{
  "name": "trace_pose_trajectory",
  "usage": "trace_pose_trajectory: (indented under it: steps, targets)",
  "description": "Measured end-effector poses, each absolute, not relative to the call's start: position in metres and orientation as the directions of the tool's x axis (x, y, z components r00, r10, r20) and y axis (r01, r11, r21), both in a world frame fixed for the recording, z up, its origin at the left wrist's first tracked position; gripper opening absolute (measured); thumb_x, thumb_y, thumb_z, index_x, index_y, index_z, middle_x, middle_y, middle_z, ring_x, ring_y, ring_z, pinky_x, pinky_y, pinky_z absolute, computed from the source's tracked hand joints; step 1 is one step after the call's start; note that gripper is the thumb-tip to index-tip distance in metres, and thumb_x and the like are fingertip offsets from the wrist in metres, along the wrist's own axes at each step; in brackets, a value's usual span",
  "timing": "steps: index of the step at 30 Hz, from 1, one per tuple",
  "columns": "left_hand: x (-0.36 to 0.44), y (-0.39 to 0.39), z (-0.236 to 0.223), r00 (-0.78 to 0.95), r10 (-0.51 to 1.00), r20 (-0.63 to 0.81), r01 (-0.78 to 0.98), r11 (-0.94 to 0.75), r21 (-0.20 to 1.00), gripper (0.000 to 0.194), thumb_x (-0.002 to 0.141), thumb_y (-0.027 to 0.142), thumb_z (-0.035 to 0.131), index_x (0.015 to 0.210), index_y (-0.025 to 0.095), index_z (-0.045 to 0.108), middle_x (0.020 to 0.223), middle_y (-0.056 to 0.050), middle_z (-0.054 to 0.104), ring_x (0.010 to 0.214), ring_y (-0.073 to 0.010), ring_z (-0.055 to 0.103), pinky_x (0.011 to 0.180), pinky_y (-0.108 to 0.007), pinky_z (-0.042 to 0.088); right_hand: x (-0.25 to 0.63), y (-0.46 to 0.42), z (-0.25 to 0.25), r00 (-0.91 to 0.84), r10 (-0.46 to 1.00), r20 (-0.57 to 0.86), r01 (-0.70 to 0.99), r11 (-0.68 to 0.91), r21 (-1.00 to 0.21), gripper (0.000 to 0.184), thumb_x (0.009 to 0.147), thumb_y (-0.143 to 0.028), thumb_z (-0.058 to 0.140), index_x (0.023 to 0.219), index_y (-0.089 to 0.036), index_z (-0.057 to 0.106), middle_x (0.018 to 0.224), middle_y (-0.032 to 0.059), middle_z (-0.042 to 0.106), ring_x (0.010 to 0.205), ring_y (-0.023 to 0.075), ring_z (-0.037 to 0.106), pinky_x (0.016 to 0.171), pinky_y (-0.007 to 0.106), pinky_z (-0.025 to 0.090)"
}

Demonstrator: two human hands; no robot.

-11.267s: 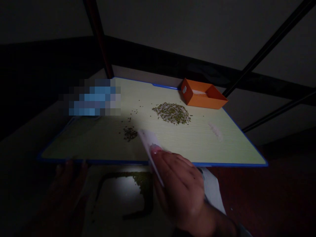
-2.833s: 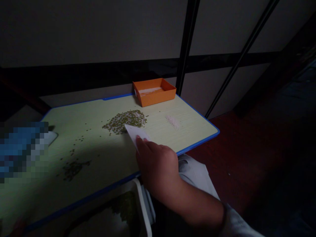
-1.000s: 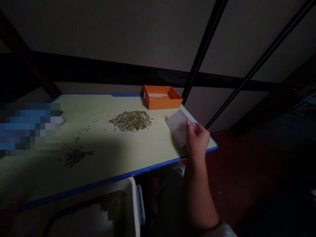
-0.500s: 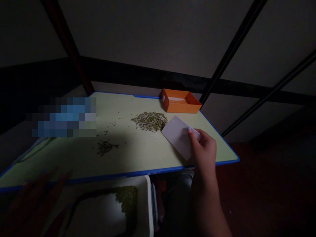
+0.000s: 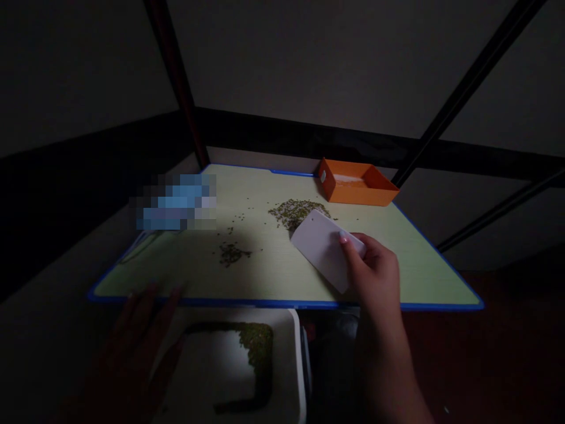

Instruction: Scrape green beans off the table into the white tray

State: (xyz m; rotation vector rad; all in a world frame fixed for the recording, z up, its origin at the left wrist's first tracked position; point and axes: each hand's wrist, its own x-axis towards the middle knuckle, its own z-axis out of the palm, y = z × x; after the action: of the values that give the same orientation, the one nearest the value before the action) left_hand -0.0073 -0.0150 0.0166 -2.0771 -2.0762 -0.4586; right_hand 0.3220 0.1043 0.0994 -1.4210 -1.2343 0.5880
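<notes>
My right hand (image 5: 373, 268) pinches a white flat scraper card (image 5: 322, 244) between thumb and fingers, tilted over the table. Its far corner meets the near edge of a pile of small green grains or dried bits (image 5: 289, 212). A smaller dark clump (image 5: 232, 254) of the same kind lies to the left, with loose pieces scattered between. In deep shadow at lower left, my left hand (image 5: 136, 341) has its fingers spread and holds nothing visible. It is at the table's front edge, beside a white bin (image 5: 300, 365) with green bits along its inner sides.
The pale green table (image 5: 265, 282) has a blue rim. At its back right stands an orange open box (image 5: 362, 194). A pixelated blue item (image 5: 176, 203) is at the left edge, a cord near it. Wall panels rise behind.
My view has swung left, so the table sits further right in it. The card now reaches the near side of the pile instead of its right end.
</notes>
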Motion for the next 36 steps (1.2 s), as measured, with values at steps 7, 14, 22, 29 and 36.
trace_pose_trajectory:
  steps: [7, 14, 22, 29, 36]
  targets:
    - [-0.01, -0.02, 0.021, -0.017, 0.953, 0.301, 0.999, 0.004, 0.043, 0.064, 0.093, 0.044, 0.034, 0.153, 0.039, 0.012, 0.168, -0.007, 0.025, 0.154, -0.0334, 0.026, 0.112, -0.058, 0.048, 0.291, 0.097, 0.103, 0.168, 0.945, 0.281, 0.266, 0.231, -0.936, 0.03, 0.082, -0.046, 0.067, 0.079, -0.017, 0.074, 0.064, -0.0001, 0.066, 0.057, 0.0133, 0.052, 0.05, 0.024, 0.035]
    - [-0.015, -0.021, 0.015, 0.056, 0.943, 0.327, 0.998, -0.05, -0.026, 0.067, 0.093, 0.048, 0.035, 0.154, 0.036, 0.009, 0.17, -0.005, 0.017, 0.155, -0.0334, 0.023, 0.112, -0.056, 0.048, 0.282, 0.109, 0.104, 0.193, 0.931, 0.311, 0.328, 0.238, -0.914, 0.027, 0.084, -0.042, 0.065, 0.082, -0.016, 0.074, 0.067, 0.0009, 0.069, 0.059, 0.0143, 0.054, 0.053, 0.026, 0.036]
    - [-0.014, -0.021, 0.017, 0.059, 0.947, 0.314, 0.998, -0.05, -0.038, 0.07, 0.092, 0.051, 0.037, 0.154, 0.035, 0.009, 0.17, -0.007, 0.019, 0.156, -0.0336, 0.022, 0.11, -0.056, 0.049, 0.254, 0.112, 0.101, 0.083, 0.937, 0.34, 0.286, 0.304, -0.909, 0.023, 0.088, -0.038, 0.062, 0.081, -0.018, 0.072, 0.066, -0.0005, 0.068, 0.059, 0.0138, 0.054, 0.055, 0.025, 0.037]
    - [-0.015, -0.021, 0.021, 0.102, 0.93, 0.352, 0.994, -0.083, -0.068, 0.068, 0.093, 0.052, 0.034, 0.154, 0.032, 0.012, 0.167, -0.01, 0.027, 0.153, -0.0334, 0.029, 0.107, -0.054, 0.052, 0.244, 0.107, 0.104, -0.067, 0.915, 0.397, 0.26, 0.4, -0.879, 0.019, 0.091, -0.031, 0.06, 0.082, -0.02, 0.072, 0.072, -0.0008, 0.07, 0.066, 0.014, 0.06, 0.061, 0.024, 0.041]
    - [-0.015, -0.02, 0.024, 0.123, 0.925, 0.359, 0.991, -0.098, -0.087, 0.068, 0.093, 0.054, 0.031, 0.154, 0.031, 0.011, 0.166, -0.012, 0.028, 0.151, -0.0351, 0.032, 0.105, -0.054, 0.053, 0.248, 0.1, 0.109, -0.152, 0.918, 0.366, 0.225, 0.393, -0.892, 0.018, 0.092, -0.029, 0.06, 0.083, -0.02, 0.072, 0.072, -0.0019, 0.07, 0.067, 0.0129, 0.061, 0.061, 0.024, 0.04]
